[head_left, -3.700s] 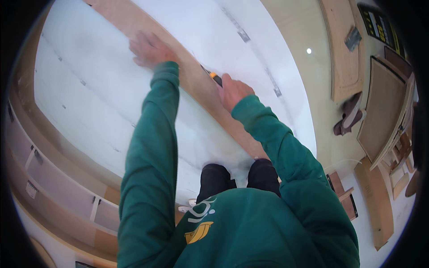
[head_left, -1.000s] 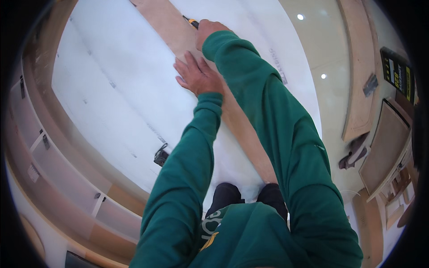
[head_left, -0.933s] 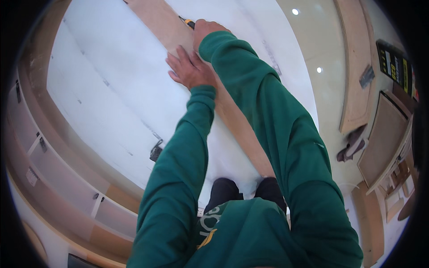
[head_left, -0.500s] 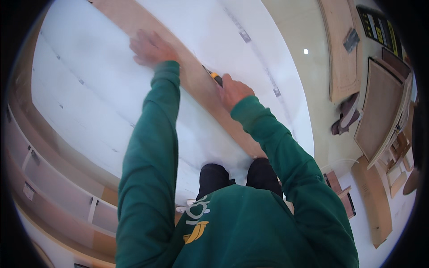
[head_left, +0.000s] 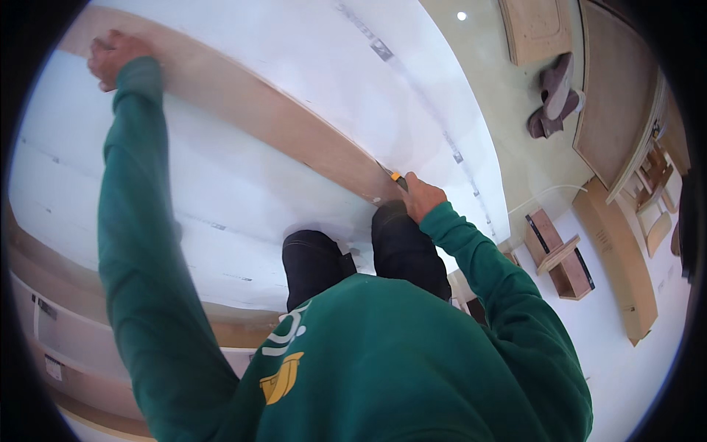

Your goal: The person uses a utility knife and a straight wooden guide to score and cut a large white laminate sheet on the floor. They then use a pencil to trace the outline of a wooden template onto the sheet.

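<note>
A long tan wooden strip (head_left: 250,110) lies diagonally across a white sheet (head_left: 221,173) with grey printed marks. My left hand (head_left: 120,59) is at the strip's upper left, fingers curled down on it and its lower edge. My right hand (head_left: 422,194) grips a black-and-yellow knife (head_left: 398,179), whose tip touches or nearly touches the strip's upper edge near its right end. I kneel on the sheet, my dark knees (head_left: 313,261) just below the strip.
At right on the floor (head_left: 471,70) lie a plywood board (head_left: 537,26), brown shoes (head_left: 552,88), a leaning framed panel (head_left: 615,110), a small wooden piece (head_left: 563,272), a cardboard length (head_left: 618,258) and a white cord (head_left: 545,193). A curved cabinet (head_left: 66,376) runs along the lower left.
My left hand has moved up-left along the strip and curled its fingers. My right hand, with the knife, has moved down-right toward the strip's near end. The view has shifted.
</note>
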